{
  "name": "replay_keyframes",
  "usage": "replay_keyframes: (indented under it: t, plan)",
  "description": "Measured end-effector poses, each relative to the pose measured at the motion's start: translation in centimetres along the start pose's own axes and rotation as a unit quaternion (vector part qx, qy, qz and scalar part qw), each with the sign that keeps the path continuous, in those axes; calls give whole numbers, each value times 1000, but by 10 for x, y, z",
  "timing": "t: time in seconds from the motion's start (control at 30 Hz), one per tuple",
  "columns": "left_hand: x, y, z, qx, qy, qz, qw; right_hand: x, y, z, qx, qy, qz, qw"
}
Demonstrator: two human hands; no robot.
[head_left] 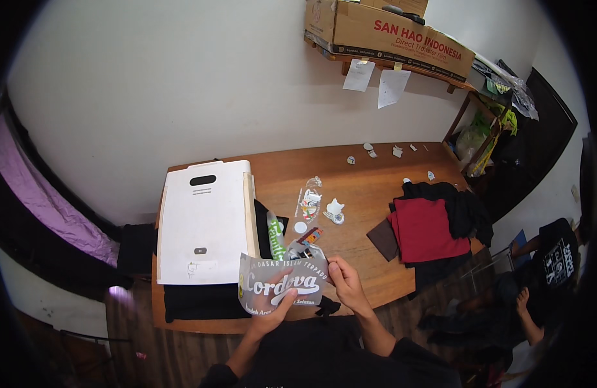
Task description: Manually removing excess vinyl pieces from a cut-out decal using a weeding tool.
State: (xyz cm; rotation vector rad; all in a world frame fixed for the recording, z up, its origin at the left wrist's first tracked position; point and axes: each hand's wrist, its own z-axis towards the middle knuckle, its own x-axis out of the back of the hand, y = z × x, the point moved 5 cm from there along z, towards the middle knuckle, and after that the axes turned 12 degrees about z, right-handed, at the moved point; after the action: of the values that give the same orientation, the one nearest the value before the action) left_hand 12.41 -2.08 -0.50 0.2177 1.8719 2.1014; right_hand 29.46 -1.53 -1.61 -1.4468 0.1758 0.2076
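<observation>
A clear sheet of transfer film (256, 271) with white lettering is held up in front of me, near the front edge of the table. My left hand (276, 315) grips it from below, thumb on the printed face and fingers showing blurred through the film. At its right edge my right hand (347, 281) is closed in a pinch. Just behind the film lie a green-and-white printed film piece (276, 236) and a small orange-and-blue patterned piece (309, 237). The heat press with a white lid (208, 239) stands to the left, with black cloth (201, 302) under it.
Red folded cloth (428, 226) and black cloth (447, 200) lie at right on the wooden table (376, 252). Several cut stickers, including a cat-shaped one (335, 208), are scattered behind. A shelf holds a cardboard box (395, 39). Another person (538, 278) sits at the right.
</observation>
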Motion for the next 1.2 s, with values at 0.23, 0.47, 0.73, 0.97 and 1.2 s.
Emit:
replay_keyframes:
  t: [0.23,0.47,0.73,0.97,1.2]
  plan:
    - [-1,2,1,-2,9,-15,1000,8,-8,0,-10,-10,52,999]
    - [-1,0,1,14,0,-8,1000,8,-10,0,0,-42,-34,999]
    - [1,8,0,-11,2,75,997,6,-13,2,7,-47,-45,998]
    - [0,11,0,-17,-3,86,996,4,-16,1,8,-41,-57,997]
    - [1,7,0,4,-9,69,998,14,-15,2,-10,-58,-23,998]
